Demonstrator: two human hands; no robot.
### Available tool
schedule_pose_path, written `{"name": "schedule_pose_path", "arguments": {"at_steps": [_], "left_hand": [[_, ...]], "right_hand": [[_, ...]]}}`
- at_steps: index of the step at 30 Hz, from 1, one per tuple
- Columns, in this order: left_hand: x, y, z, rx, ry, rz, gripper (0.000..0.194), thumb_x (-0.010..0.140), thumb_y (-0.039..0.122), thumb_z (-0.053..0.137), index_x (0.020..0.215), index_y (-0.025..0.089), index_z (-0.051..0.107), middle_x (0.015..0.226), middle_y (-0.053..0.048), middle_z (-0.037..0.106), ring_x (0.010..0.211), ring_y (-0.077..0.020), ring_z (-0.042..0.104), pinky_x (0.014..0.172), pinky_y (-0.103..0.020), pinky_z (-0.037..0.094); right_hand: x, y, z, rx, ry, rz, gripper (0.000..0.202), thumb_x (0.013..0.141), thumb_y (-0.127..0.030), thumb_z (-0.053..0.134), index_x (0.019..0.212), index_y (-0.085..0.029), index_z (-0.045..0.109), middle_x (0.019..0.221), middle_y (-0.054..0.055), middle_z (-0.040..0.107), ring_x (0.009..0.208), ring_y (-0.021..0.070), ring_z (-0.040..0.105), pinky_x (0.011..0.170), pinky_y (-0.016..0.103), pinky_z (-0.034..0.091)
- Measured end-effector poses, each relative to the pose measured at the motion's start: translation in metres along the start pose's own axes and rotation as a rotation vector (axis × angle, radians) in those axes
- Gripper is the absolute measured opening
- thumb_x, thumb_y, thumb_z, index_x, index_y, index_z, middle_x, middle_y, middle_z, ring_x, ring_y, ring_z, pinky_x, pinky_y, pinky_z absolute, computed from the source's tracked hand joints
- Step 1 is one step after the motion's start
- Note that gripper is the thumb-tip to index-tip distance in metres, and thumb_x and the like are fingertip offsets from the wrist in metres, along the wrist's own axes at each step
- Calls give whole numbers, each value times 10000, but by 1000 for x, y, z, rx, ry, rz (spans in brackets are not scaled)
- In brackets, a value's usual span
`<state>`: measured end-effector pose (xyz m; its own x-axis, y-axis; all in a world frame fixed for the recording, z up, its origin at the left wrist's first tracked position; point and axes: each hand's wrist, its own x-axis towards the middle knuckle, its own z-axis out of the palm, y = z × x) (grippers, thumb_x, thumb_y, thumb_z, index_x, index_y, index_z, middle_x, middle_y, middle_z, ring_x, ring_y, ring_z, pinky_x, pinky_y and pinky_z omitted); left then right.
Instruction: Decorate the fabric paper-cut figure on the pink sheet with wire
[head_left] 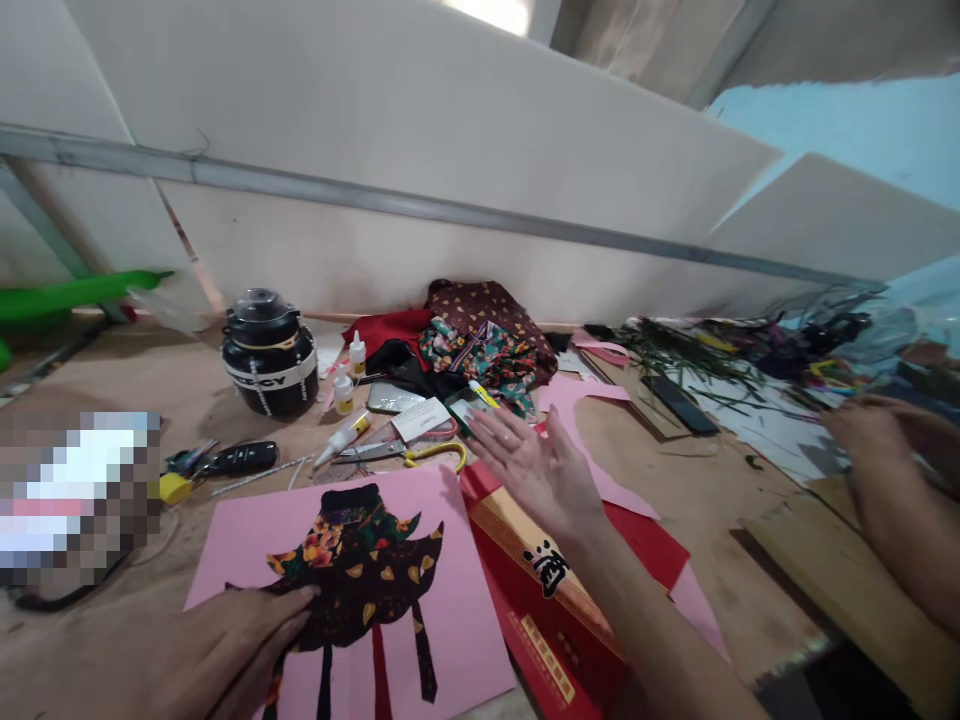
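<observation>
My left hand (225, 635) lies with fingers stretched out on the lower left of a fabric collage (367, 575). Dark patterned cloth pieces form a roofed-pavilion shape on a sheet of pink paper (472, 630), with narrow strips below. My right hand (544, 475) is held palm outward, fingers extended and nothing in it, beyond the sheet's right side. Under that forearm is a red box (525, 610) with a gold band and black lettering. Near its fingertips are a yellow-capped tube (484, 394) and scissors with a yellow handle (439, 455).
Glue bottles (343, 390) stand behind the sheet, near a black jug (270, 355). Folded patterned cloth (487, 335) is heaped by the wall. Left are a key fob (244, 458) and a pixelated patch. At right, another person's hands (877, 450) are near cardboard (847, 590) and green strands (690, 350).
</observation>
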<state>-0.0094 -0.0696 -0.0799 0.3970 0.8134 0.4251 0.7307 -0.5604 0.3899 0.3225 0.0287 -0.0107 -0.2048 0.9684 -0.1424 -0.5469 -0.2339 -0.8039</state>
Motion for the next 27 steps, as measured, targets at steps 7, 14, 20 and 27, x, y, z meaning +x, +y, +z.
{"name": "schedule_pose_path", "arguments": {"at_steps": [7, 14, 20, 27], "left_hand": [[49, 48, -20, 173, 140, 267, 289, 926, 160, 394, 1126, 244, 585, 876, -2, 701, 762, -134, 626, 722, -243, 455], [53, 58, -6, 55, 169, 436, 224, 950, 126, 375, 1022, 144, 586, 766, -12, 680, 680, -119, 567, 652, -278, 383], [35, 56, -1, 30, 128, 466, 243, 922, 158, 365, 1001, 126, 593, 765, -39, 660, 644, -143, 531, 624, -308, 362], [31, 58, -5, -356, 95, 14, 238, 919, 234, 445, 824, 176, 655, 711, -26, 571, 650, -129, 505, 606, -248, 375]], "right_hand": [[-38, 55, 61, 250, -258, 454, 767, 833, -740, 189, 1220, -143, 475, 1195, 151, 629, 1099, 181, 595, 1031, 344, 355], [-58, 77, 73, 520, -189, 678, 743, 818, -742, 286, 1128, -125, 558, 746, 40, 664, 718, 121, 627, 771, 227, 443], [-64, 89, 73, 510, -181, 761, 770, 787, -767, 322, 1163, -135, 548, 730, 30, 658, 718, 130, 618, 765, 233, 433], [-68, 95, 73, 344, -412, 773, 704, 743, -722, 489, 1223, -210, 534, 1014, 64, 702, 991, 184, 626, 980, 315, 346]]}}
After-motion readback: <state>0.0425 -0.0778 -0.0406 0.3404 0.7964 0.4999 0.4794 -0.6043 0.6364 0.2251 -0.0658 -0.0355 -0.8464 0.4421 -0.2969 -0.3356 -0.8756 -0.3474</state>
